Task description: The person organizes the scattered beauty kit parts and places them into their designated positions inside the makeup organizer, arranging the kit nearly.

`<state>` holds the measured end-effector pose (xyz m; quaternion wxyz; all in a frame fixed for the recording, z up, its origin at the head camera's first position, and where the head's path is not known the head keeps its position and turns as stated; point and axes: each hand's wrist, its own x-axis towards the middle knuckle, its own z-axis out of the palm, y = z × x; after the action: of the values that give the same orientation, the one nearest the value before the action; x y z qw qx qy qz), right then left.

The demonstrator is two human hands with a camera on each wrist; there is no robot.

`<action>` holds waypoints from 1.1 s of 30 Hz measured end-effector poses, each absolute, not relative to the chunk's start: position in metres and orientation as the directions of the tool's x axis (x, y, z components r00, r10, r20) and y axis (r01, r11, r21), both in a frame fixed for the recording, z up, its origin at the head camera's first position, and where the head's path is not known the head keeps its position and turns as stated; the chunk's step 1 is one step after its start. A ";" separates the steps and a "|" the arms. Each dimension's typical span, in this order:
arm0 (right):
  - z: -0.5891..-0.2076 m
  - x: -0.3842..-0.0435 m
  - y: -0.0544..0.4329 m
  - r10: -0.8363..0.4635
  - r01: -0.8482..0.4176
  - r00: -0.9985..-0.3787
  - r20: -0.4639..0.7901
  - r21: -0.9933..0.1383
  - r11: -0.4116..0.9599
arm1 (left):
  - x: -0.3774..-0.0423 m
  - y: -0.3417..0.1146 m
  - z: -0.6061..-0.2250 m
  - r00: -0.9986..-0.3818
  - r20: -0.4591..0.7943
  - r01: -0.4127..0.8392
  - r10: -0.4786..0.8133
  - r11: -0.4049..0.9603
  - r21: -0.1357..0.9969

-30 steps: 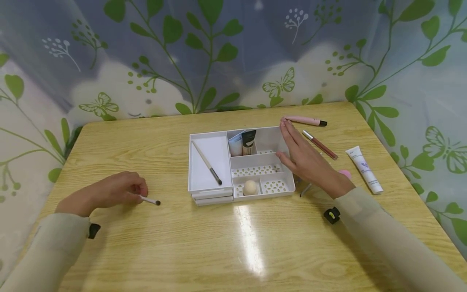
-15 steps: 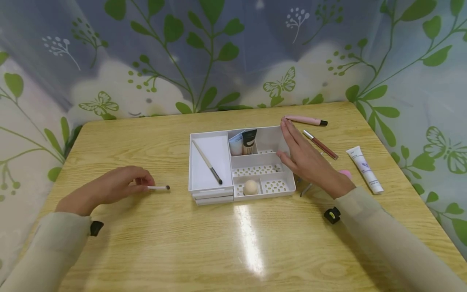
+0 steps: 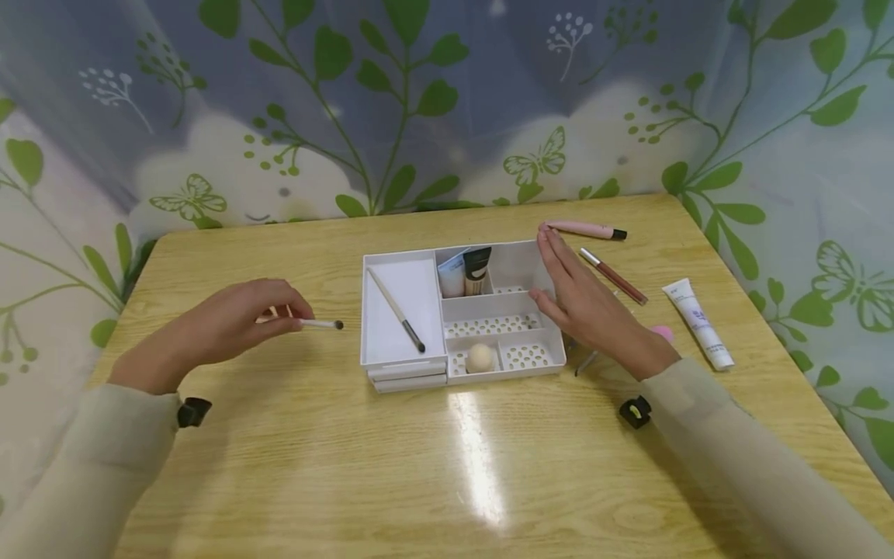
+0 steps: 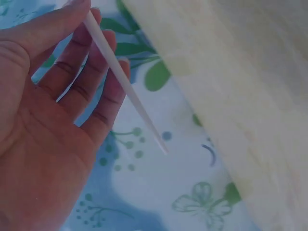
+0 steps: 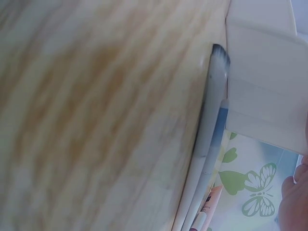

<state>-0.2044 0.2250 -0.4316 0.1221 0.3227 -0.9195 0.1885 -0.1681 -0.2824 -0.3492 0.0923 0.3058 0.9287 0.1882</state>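
Note:
My left hand pinches a small makeup brush between thumb and fingertips, its dark tip pointing right. The pale handle stretches out from the fingertips in the left wrist view. Straight fingers of my right hand rest along the right wall of a white divided organizer. Another makeup brush lies in its left tray. A pale blue tube and a black-capped tube stand in a back compartment; a round beige sponge sits in a front one.
Right of the organizer lie a pink tube with a black end, a lip gloss and a white squeeze tube. Brushes lie beside the organizer's right wall, partly under my right hand. A patterned curtain backs the table.
My left hand has risen off to the upper right with the brush, bringing it closer to the organizer's left side. The right hand and the organizer stay where they were.

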 end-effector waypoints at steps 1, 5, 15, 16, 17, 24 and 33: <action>-0.431 -0.205 0.225 -0.547 -0.638 -0.764 0.343 -0.271 0.721 | -0.169 -0.280 -0.345 -0.799 -0.044 0.535 0.600 0.742 0.404; -0.430 -0.204 0.225 -0.545 -0.632 -0.770 0.332 -0.276 0.724 | -0.173 -0.271 -0.331 -0.791 0.021 0.569 0.611 0.722 0.394; -0.430 -0.204 0.224 -0.542 -0.626 -0.775 0.325 -0.283 0.726 | -0.182 -0.240 -0.323 -0.707 0.097 0.684 0.700 0.643 0.345; -0.430 -0.204 0.224 -0.542 -0.626 -0.776 0.324 -0.284 0.726 | -0.183 -0.237 -0.323 -0.703 0.097 0.688 0.705 0.639 0.344; -0.430 -0.204 0.224 -0.541 -0.625 -0.777 0.322 -0.285 0.727 | -0.184 -0.235 -0.323 -0.698 0.101 0.694 0.709 0.634 0.340; -0.428 -0.205 0.224 -0.541 -0.617 -0.785 0.302 -0.299 0.728 | -0.189 -0.215 -0.320 -0.641 0.171 0.755 0.748 0.574 0.317; -0.430 -0.204 0.224 -0.540 -0.615 -0.787 0.300 -0.295 0.732 | -0.194 -0.186 -0.325 -0.582 0.161 0.803 0.797 0.532 0.269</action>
<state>-0.2044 0.2245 -0.4296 0.0973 0.3118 -0.9254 0.1920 -0.1943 -0.1861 -0.3251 -0.0094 0.4569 0.8752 0.1583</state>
